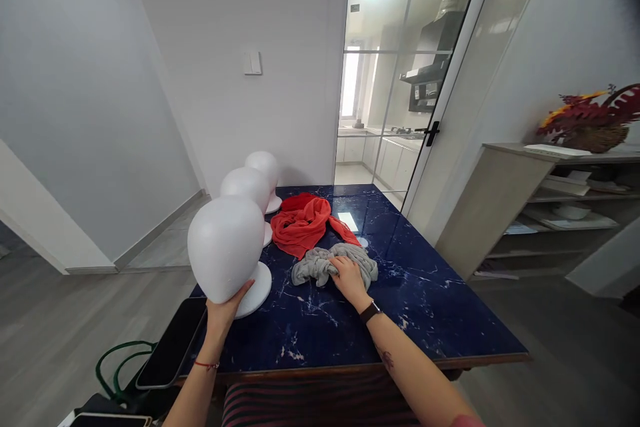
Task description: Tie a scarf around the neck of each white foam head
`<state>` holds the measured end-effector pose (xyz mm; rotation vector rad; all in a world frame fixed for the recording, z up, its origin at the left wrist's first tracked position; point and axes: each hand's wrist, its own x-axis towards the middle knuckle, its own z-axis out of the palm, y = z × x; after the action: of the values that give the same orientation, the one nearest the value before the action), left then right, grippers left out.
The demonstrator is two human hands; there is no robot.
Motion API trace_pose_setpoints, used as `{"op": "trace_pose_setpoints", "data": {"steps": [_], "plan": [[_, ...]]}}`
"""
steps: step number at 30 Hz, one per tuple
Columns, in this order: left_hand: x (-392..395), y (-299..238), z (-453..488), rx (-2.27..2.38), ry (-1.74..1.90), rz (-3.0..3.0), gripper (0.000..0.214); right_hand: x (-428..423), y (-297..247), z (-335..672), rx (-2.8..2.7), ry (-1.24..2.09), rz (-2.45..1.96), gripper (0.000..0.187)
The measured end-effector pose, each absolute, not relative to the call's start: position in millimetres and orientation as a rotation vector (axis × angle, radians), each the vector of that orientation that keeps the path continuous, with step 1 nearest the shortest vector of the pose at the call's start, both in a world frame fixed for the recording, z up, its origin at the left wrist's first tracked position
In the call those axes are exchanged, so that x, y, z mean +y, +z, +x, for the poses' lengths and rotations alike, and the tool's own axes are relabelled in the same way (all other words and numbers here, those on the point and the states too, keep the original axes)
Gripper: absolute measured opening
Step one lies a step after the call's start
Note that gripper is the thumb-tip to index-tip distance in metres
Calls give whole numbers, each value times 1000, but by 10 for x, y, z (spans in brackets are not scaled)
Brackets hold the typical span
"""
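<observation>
My left hand [226, 310] grips white head [225, 243] by table edge [198, 291] | right hand [350, 280] on scarf [316, 265], grip unclear | open tabletop [425, 307] right

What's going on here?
A person's left hand holds the nearest white head form low down; the right hand is on a bunched gray cloth on the blue table. The middle form and far form stand behind, with red cloth lying beside them.

Tbl [425, 307] (dk blue) bears 3 heads [225, 240] & cloths [300, 227].
</observation>
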<state>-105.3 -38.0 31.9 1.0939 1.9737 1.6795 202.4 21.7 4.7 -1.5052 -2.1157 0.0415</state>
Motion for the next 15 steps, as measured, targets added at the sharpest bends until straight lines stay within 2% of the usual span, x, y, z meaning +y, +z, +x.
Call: {"op": "trace_pose_setpoints", "data": {"steps": [6, 11, 15], "plan": [[-402, 304, -469, 1724, 1634, 1130, 75, 480, -10, 2507, -2039, -49, -1685, 36], [-19, 164, 222, 1707, 1590, 1459, 93, 605, -46, 2934, -1971, -123, -1759, 38], [278, 84, 543, 1794, 1590, 1681, 104, 569, -85, 3024, -1662, -228, -1880, 31]]}}
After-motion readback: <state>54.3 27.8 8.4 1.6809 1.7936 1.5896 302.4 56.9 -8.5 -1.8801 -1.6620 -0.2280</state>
